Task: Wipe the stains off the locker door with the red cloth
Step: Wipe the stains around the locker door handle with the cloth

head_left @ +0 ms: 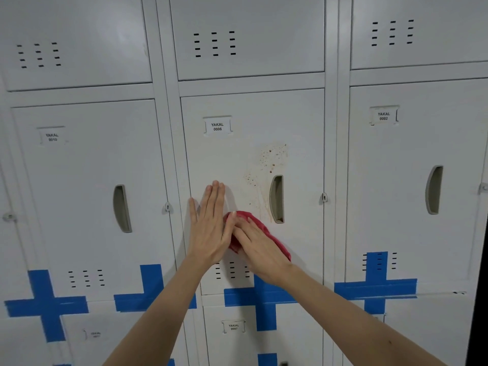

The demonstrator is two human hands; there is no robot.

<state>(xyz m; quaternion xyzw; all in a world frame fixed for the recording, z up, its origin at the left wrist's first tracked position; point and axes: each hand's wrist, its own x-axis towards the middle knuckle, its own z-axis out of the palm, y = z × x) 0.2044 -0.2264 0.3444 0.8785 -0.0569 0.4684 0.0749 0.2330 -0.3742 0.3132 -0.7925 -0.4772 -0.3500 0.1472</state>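
Below label (217, 125) YAKAL 0006, right hand (261, 252) presses red cloth (276, 243).

Blue tape crosses (47, 305) span neighbouring lockers (79, 180); lower-left label (95, 334) seems unreadable.

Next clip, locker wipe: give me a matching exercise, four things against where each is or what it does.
1 left hand
2 right hand
3 stains
4 blue tape

a crossed strips below the vents
b flat on the locker door
c speckled above and left of the handle recess
d pressing the red cloth

Pairs: 1-b, 2-d, 3-c, 4-a
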